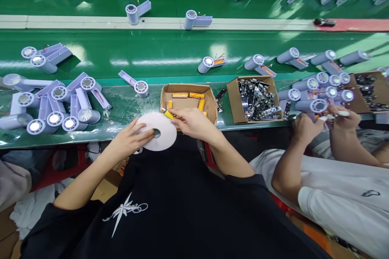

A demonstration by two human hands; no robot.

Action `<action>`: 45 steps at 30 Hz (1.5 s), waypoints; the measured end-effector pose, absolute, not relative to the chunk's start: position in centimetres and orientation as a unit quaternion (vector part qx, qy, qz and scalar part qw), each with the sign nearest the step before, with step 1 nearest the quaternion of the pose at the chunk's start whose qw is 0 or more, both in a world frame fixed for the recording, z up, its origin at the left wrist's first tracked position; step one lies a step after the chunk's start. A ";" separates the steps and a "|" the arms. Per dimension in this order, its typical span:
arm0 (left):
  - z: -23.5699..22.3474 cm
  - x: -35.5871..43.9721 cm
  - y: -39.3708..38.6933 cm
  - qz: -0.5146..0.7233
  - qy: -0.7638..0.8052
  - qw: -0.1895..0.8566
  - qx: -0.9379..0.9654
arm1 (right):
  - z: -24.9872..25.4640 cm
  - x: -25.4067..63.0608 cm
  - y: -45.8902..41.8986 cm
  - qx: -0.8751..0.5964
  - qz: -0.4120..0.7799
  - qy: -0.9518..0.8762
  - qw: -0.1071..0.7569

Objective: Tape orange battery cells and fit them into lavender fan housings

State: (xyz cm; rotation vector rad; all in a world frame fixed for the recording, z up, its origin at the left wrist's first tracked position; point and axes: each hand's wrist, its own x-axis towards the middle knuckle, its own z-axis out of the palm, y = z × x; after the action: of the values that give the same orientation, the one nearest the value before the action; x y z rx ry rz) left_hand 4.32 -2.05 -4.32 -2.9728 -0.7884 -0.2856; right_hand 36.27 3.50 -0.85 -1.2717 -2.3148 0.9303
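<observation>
Against my black shirt, my left hand (131, 139) grips a large white roll of tape (165, 136), its fingers spread over the face near the centre hole. My right hand (194, 123) pinches a yellow cylindrical battery (167, 114) at the roll's upper right edge. Whether the battery touches the tape I cannot tell. Just beyond my right hand is a shallow cardboard box (165, 88), where several more yellow batteries (201, 105) lie. Closest to the roll on the bench is a lilac fan-like housing (141, 88) with an open handle.
Many lilac housings (56, 118) crowd the bench at left. A box of small circuit boards (258, 99) stands right of the battery box. Further right, a co-worker's hands (310, 129) handle a housing. Beyond the bench, a green conveyor belt (158, 48) carries more housings.
</observation>
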 end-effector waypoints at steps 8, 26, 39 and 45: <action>-4.7 4.6 -2.2 -0.116 -0.265 0.030 -0.957 | -1.4 36.3 3.5 -0.422 0.332 -0.818 0.207; 0.5 4.6 -2.1 -0.102 -0.289 0.065 -0.950 | -3.7 37.9 5.4 -0.433 0.340 -0.594 0.587; -0.7 5.0 -3.0 -0.120 -0.309 0.075 -0.941 | -4.6 35.5 4.5 -0.400 0.483 -0.512 0.587; -0.4 5.5 -2.4 -0.110 -0.299 0.083 -0.944 | -3.9 34.2 3.8 -0.398 0.450 -0.566 0.564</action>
State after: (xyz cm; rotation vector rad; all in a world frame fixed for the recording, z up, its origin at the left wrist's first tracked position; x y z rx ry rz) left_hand 5.51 -2.38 -0.37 -2.8196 -0.8930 -0.3288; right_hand 34.15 3.79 -3.90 -0.9375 -1.3314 1.0582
